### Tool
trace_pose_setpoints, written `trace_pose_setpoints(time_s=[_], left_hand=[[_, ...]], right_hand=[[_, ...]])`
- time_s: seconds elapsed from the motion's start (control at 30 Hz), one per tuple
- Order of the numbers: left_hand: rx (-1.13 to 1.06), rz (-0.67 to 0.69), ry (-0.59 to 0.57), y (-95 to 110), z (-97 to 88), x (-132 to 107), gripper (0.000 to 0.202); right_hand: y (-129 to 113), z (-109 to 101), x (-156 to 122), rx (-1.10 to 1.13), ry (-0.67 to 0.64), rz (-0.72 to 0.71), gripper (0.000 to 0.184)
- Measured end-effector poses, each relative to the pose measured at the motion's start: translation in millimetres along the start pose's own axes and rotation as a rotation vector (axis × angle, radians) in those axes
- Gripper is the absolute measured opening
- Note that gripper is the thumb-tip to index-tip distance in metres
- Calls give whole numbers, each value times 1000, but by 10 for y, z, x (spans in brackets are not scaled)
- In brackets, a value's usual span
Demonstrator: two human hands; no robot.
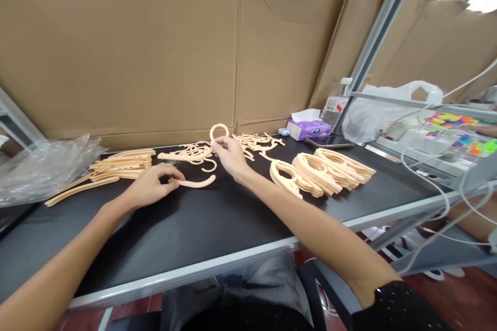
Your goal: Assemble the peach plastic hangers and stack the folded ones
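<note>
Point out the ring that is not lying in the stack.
The ring pinched upright by the right hand; the other rings lie overlapped on the table farther right.

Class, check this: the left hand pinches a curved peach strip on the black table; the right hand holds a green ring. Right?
Not quite: the head view shows the ring in the right hand is peach, not green. Rest stands.
</note>
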State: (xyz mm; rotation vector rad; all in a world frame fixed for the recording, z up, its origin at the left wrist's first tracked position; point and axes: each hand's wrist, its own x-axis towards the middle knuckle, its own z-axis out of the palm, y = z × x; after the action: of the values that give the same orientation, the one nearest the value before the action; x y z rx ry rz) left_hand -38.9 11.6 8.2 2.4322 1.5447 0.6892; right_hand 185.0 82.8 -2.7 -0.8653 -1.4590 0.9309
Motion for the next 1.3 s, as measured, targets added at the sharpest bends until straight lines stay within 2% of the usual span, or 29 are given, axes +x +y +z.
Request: trace_pose_setpoints(time_s=[0.13, 0.27, 0.37, 0.5, 0.53, 0.6, 0.73, 0.87, 0.93, 1.03, 1.1, 1.23, 1.3], left_hand=[[-41, 26, 46, 41, 47, 5, 28], [-35, -37, 75, 114, 69, 7, 28], [-66, -79, 80, 167, 58, -5, 30], [-207, -58, -14, 238, 83, -35, 34], [-215, -42, -7, 258, 102, -43, 33], [-136, 23, 86, 300, 145, -57, 30], [196, 179, 352, 362, 184, -66, 27], [388, 133, 480, 346, 142, -48, 34], [386, 101, 437, 308, 126, -38, 38], [287, 101, 271, 243, 136, -25, 38], [251, 110, 221, 211, 154, -17, 38], [290, 48, 316, 169, 148, -3, 34], [291, -6, 380, 146, 110, -3, 33]], right_hand=[[12, 56, -56, -20, -86, 3, 7], [25, 92, -75, -14, -110, 3, 8], [5, 79, -72, -11, -75, 25, 8], [-39, 40, -72, -46, 32, 47, 9], [-45, 35, -74, -45, 41, 49, 9], [-47, 40, -84, -21, 20, 45, 10], [-29, 109, -140, 48, -76, 5, 11], [-23, 211, -250, 101, -202, -18, 13], [-20, 244, -293, 100, -265, -42, 12], [-19, 256, -306, 66, -333, -69, 13], [-30, 239, -292, 8, -353, -76, 14], [-79, 173, -296, -263, -347, -140, 21], [-98, 144, -335, -435, -449, -277, 25]])
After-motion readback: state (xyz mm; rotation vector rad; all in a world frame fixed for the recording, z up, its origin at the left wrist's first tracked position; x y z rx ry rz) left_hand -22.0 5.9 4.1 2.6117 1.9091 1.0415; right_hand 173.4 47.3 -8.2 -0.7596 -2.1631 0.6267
